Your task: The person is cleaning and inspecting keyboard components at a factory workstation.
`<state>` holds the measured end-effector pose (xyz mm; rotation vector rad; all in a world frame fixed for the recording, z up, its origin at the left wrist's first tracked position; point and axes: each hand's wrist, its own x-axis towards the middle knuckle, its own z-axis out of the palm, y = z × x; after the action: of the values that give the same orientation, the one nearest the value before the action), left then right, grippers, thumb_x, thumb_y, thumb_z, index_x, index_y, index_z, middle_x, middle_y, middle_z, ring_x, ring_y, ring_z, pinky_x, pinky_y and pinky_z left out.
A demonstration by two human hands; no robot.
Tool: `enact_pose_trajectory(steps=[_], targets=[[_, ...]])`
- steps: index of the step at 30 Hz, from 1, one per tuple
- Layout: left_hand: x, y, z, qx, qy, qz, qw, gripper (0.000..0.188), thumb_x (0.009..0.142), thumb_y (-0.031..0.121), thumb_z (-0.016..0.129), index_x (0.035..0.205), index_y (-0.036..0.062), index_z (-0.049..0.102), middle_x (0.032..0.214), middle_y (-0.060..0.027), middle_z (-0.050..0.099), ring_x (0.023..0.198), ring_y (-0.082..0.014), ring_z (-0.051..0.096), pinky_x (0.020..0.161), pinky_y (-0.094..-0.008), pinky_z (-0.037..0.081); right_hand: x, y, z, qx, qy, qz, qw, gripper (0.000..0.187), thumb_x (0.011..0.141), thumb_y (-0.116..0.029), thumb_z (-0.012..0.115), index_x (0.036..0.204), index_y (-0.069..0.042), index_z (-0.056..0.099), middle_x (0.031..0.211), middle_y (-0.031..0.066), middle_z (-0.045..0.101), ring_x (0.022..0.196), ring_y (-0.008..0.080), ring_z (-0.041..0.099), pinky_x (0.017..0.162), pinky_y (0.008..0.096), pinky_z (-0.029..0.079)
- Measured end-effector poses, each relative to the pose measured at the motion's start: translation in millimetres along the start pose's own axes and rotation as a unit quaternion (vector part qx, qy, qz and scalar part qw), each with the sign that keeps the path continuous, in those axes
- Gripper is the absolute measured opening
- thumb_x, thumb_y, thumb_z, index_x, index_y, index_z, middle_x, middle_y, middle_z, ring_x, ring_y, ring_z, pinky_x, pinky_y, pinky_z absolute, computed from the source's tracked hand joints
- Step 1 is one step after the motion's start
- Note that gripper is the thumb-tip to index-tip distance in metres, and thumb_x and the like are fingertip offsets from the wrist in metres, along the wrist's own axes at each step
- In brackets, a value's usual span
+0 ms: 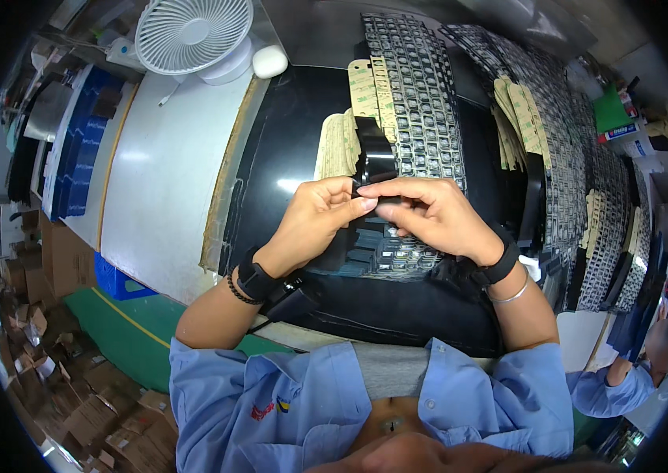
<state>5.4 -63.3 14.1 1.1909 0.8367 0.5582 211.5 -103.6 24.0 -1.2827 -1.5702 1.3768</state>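
My left hand (310, 217) and my right hand (436, 214) meet above a black work mat (271, 150), fingertips pinched close together. Between them is the lower end of a glossy black strip (375, 140), which rises away from me. Fingers cover the pinched end, so its shape is hidden. Just beyond the left hand lie cream backing sheets (335, 148) with green print. Past the right hand runs a long panel of small black-framed cells (422, 118), like keyboard frames. Below the hands are several dark blue-grey strips (362, 251).
A white fan (194, 35) and a white rounded case (270, 61) stand at the far left. More celled panels (567, 142) with cream sheets (519, 114) fill the right. Cardboard boxes (105, 410) crowd the floor at lower left. Another person's blue sleeve (610, 394) shows at lower right.
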Motion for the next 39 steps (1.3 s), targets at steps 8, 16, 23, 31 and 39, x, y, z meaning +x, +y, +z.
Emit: enact_pose_trajectory(steps=[8, 16, 23, 31, 39], targets=[[-1, 0, -3, 0.022, -0.017, -0.009, 1.0, 0.016, 0.095, 0.017, 0.064, 0.087, 0.0034, 0.065, 0.072, 0.0084, 0.054, 0.064, 0.0008, 0.04, 0.057, -0.0182, 0.032, -1, 0, -1, 0.034, -0.011, 0.005, 0.999, 0.03, 0.092, -0.005, 0.06, 0.121, -0.011, 0.067, 0.083, 0.007, 0.071, 0.063, 0.0083, 0.064, 0.06, 0.0242, 0.055], [2, -5, -7, 0.021, -0.008, -0.033, 0.999, 0.016, 0.094, 0.018, 0.066, 0.085, 0.0054, 0.063, 0.068, 0.0097, 0.051, 0.062, 0.001, 0.038, 0.056, -0.0184, 0.031, 2, 3, -3, 0.07, -0.006, 0.001, 0.998, 0.026, 0.093, -0.007, 0.061, 0.117, -0.01, 0.069, 0.075, 0.0038, 0.068, 0.061, 0.0063, 0.063, 0.057, 0.0228, 0.054], [2, 2, -1, 0.046, 0.001, -0.042, 0.998, 0.014, 0.094, 0.018, 0.065, 0.096, 0.0038, 0.066, 0.072, 0.0084, 0.057, 0.062, 0.001, 0.042, 0.057, -0.0173, 0.033, 2, 5, -13, 0.201, 0.021, -0.03, 0.979, 0.025, 0.097, -0.008, 0.054, 0.117, 0.0, 0.066, 0.069, 0.0027, 0.063, 0.059, 0.0066, 0.061, 0.056, 0.0223, 0.053], [-2, 3, 1, -0.022, -0.005, -0.034, 0.999, 0.015, 0.095, 0.005, 0.057, 0.106, -0.0003, 0.065, 0.082, 0.0044, 0.065, 0.066, 0.001, 0.05, 0.059, -0.0169, 0.039, -45, -32, 20, 0.133, -0.16, 0.014, 0.978, 0.024, 0.096, -0.013, 0.057, 0.118, -0.004, 0.065, 0.082, 0.0011, 0.064, 0.07, 0.0071, 0.061, 0.065, 0.0227, 0.05], [1, -9, 4, -0.041, -0.011, 0.01, 0.999, 0.01, 0.095, 0.01, 0.06, 0.1, 0.002, 0.064, 0.081, 0.0041, 0.065, 0.064, 0.0017, 0.049, 0.056, -0.0163, 0.037, -21, -23, 8, 0.219, 0.006, 0.198, 0.956, 0.033, 0.095, -0.025, 0.064, 0.116, -0.008, 0.046, 0.089, 0.0028, 0.062, 0.073, 0.0065, 0.061, 0.066, 0.0217, 0.053]])
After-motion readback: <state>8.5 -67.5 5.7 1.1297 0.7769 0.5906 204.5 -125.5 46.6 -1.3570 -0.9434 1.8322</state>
